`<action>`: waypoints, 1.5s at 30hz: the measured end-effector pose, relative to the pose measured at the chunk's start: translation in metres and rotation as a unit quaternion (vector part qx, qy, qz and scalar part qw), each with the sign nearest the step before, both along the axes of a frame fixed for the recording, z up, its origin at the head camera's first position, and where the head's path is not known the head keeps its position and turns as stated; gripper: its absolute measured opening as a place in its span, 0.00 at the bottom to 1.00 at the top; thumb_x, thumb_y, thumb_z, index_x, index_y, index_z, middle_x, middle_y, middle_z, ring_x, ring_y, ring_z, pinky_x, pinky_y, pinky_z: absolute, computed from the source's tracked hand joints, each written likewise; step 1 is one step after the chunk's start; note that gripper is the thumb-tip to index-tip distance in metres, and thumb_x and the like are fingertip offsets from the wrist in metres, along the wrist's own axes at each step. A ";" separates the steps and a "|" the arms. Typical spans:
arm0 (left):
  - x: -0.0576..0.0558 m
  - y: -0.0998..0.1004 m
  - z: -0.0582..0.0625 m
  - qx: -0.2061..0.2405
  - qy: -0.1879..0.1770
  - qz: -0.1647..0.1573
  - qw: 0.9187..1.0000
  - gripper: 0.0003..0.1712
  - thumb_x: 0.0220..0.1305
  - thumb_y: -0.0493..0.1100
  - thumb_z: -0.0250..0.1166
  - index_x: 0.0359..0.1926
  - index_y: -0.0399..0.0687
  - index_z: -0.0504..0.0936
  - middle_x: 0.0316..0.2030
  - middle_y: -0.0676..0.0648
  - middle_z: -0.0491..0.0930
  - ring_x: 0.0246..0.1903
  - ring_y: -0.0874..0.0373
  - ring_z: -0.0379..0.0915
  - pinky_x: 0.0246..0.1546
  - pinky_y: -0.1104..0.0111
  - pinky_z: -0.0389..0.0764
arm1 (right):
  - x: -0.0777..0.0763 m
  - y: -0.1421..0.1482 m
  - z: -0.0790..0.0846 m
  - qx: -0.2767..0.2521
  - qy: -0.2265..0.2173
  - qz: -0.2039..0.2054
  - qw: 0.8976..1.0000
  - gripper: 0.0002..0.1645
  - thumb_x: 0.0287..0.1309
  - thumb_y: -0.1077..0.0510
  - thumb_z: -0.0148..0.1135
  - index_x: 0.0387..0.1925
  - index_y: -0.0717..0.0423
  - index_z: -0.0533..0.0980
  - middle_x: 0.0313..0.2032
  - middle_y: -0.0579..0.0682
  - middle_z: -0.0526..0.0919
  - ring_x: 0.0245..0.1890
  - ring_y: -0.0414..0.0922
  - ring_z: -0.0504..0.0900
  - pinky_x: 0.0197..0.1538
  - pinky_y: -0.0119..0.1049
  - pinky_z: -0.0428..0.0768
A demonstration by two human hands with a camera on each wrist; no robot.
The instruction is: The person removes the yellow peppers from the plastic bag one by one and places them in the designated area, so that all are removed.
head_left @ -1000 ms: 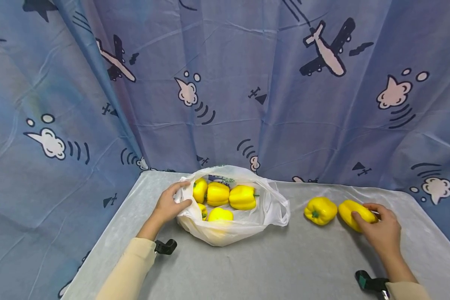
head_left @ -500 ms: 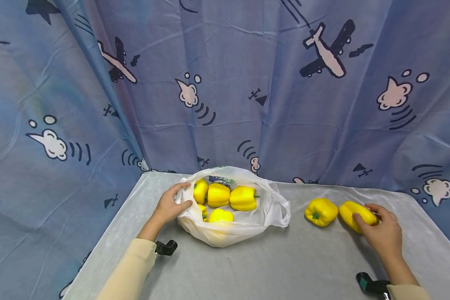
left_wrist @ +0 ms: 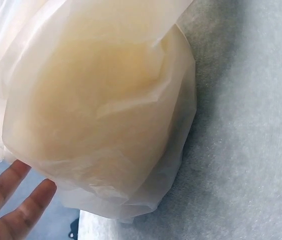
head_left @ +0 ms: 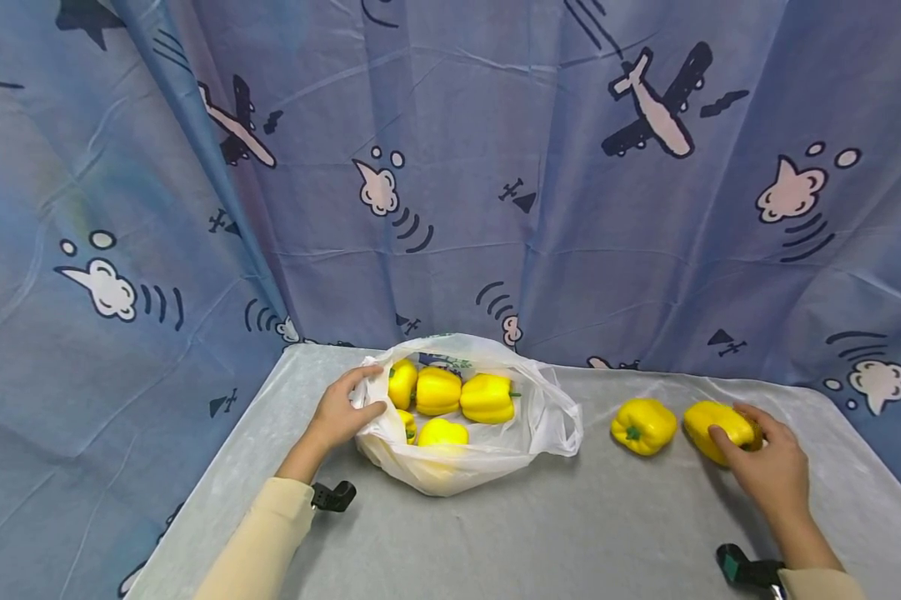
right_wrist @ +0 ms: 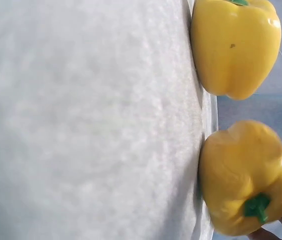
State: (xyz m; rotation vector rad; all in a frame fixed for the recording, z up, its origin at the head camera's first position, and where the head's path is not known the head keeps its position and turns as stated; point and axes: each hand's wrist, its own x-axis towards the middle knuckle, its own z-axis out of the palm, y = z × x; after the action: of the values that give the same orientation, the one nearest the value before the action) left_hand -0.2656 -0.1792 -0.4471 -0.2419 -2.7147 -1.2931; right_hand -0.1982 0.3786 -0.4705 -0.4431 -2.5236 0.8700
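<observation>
A white plastic bag (head_left: 458, 475) lies with its mouth spread, several yellow bell peppers (head_left: 488, 398) showing inside. At its left side my left hand (head_left: 341, 410) holds the rim, thumb and fingers spread apart on the film. In the left wrist view, fingertips (left_wrist: 45, 192) stand against the bag's wall (left_wrist: 106, 105). Over to the right, my right hand (head_left: 774, 458) grips a yellow bell pepper (head_left: 716, 427) between thumb and fingers. The right wrist view shows this pepper (right_wrist: 246, 175) with its green stem towards the camera. Another yellow bell pepper (head_left: 643, 425) sits just left of it.
A grey cloth-covered table (head_left: 533, 533) carries everything. Behind and to the left hangs a blue curtain (head_left: 450, 208) printed with airplanes and clouds. The bag's loose handle (head_left: 566, 421) points right, towards the peppers outside it.
The bell pepper in my right hand has turned and shifted slightly right, widening the gap to its neighbour. My left hand and the bag stay in place.
</observation>
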 end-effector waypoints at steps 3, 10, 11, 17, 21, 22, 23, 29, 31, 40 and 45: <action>0.000 -0.001 0.000 -0.002 0.001 -0.001 1.000 0.32 0.52 0.43 0.67 0.61 0.50 0.75 0.64 0.43 0.71 0.68 0.43 0.62 0.69 0.48 0.63 | -0.001 0.002 0.002 0.002 -0.009 -0.001 1.000 0.38 0.57 0.47 0.63 0.65 0.61 0.67 0.62 0.73 0.68 0.60 0.72 0.65 0.58 0.69 0.63; 0.000 0.000 0.000 -0.002 -0.004 0.004 1.000 0.32 0.53 0.43 0.67 0.61 0.50 0.75 0.65 0.43 0.71 0.68 0.43 0.61 0.69 0.48 0.62 | -0.001 0.001 0.010 0.011 -0.037 -0.011 0.999 0.38 0.59 0.45 0.61 0.66 0.60 0.66 0.63 0.74 0.65 0.61 0.72 0.63 0.59 0.70 0.62; 0.000 0.000 0.000 -0.002 -0.005 0.004 1.000 0.32 0.53 0.43 0.67 0.61 0.51 0.75 0.65 0.43 0.71 0.68 0.43 0.61 0.69 0.48 0.62 | 0.000 0.001 0.012 0.013 -0.035 -0.011 0.999 0.38 0.58 0.45 0.61 0.66 0.60 0.66 0.63 0.74 0.65 0.61 0.72 0.63 0.59 0.70 0.62; 0.000 0.000 -0.001 -0.001 -0.006 0.003 1.000 0.32 0.53 0.43 0.67 0.62 0.51 0.74 0.65 0.43 0.71 0.68 0.44 0.62 0.69 0.48 0.62 | 0.005 -0.007 0.021 0.038 -0.005 0.014 0.999 0.39 0.57 0.45 0.63 0.66 0.58 0.67 0.62 0.72 0.68 0.59 0.72 0.65 0.59 0.69 0.61; 0.000 -0.001 -0.002 0.001 -0.010 0.004 1.000 0.32 0.53 0.44 0.67 0.62 0.51 0.74 0.65 0.43 0.70 0.68 0.44 0.61 0.69 0.47 0.62 | 0.008 -0.015 0.029 0.046 0.019 0.053 0.997 0.41 0.56 0.45 0.64 0.68 0.56 0.65 0.63 0.72 0.68 0.59 0.73 0.65 0.59 0.69 0.61; 0.000 -0.001 -0.002 0.001 -0.012 0.005 1.000 0.32 0.53 0.44 0.67 0.62 0.51 0.74 0.65 0.43 0.70 0.68 0.44 0.61 0.69 0.47 0.61 | 0.008 -0.017 0.031 0.042 0.022 0.061 0.997 0.42 0.56 0.44 0.64 0.68 0.56 0.64 0.63 0.72 0.67 0.59 0.73 0.64 0.59 0.70 0.60; 0.000 -0.001 -0.001 0.000 -0.013 0.005 1.000 0.32 0.53 0.44 0.67 0.62 0.51 0.74 0.66 0.43 0.70 0.68 0.44 0.61 0.69 0.47 0.61 | 0.008 -0.018 0.033 0.037 0.025 0.068 0.997 0.42 0.56 0.44 0.65 0.69 0.55 0.64 0.63 0.72 0.66 0.60 0.73 0.64 0.59 0.70 0.60; 0.000 -0.001 0.000 0.002 -0.018 0.004 1.000 0.32 0.53 0.44 0.67 0.62 0.51 0.74 0.66 0.43 0.70 0.69 0.44 0.60 0.69 0.47 0.61 | 0.007 -0.029 0.044 0.021 0.021 0.091 0.995 0.42 0.56 0.45 0.64 0.69 0.55 0.63 0.65 0.72 0.64 0.62 0.73 0.62 0.59 0.73 0.59; 0.000 0.000 0.000 0.002 -0.019 0.003 1.000 0.32 0.53 0.44 0.67 0.62 0.51 0.74 0.66 0.43 0.69 0.69 0.44 0.60 0.69 0.47 0.61 | 0.007 -0.032 0.047 0.024 0.020 0.098 0.995 0.42 0.57 0.45 0.64 0.69 0.55 0.63 0.65 0.72 0.64 0.63 0.72 0.62 0.59 0.73 0.60; 0.000 -0.001 0.000 0.002 -0.019 0.003 1.000 0.32 0.53 0.43 0.67 0.62 0.51 0.74 0.66 0.43 0.70 0.69 0.44 0.60 0.69 0.47 0.61 | 0.008 -0.054 0.063 -0.003 0.033 0.129 0.991 0.39 0.59 0.47 0.63 0.70 0.52 0.63 0.67 0.69 0.63 0.64 0.71 0.62 0.55 0.71 0.66; 0.000 -0.001 -0.001 0.008 -0.008 0.000 1.000 0.32 0.52 0.43 0.67 0.61 0.49 0.75 0.65 0.42 0.71 0.68 0.44 0.62 0.69 0.48 0.62 | 0.009 -0.068 0.072 -0.004 0.053 0.143 0.988 0.35 0.62 0.49 0.60 0.68 0.54 0.65 0.65 0.69 0.66 0.63 0.71 0.64 0.56 0.71 0.65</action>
State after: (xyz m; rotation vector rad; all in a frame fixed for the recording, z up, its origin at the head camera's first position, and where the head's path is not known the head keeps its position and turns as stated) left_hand -0.2659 -0.1802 -0.4479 -0.2312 -2.7171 -1.3215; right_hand -0.1889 0.3105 -0.3989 -0.0333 -2.5224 0.9803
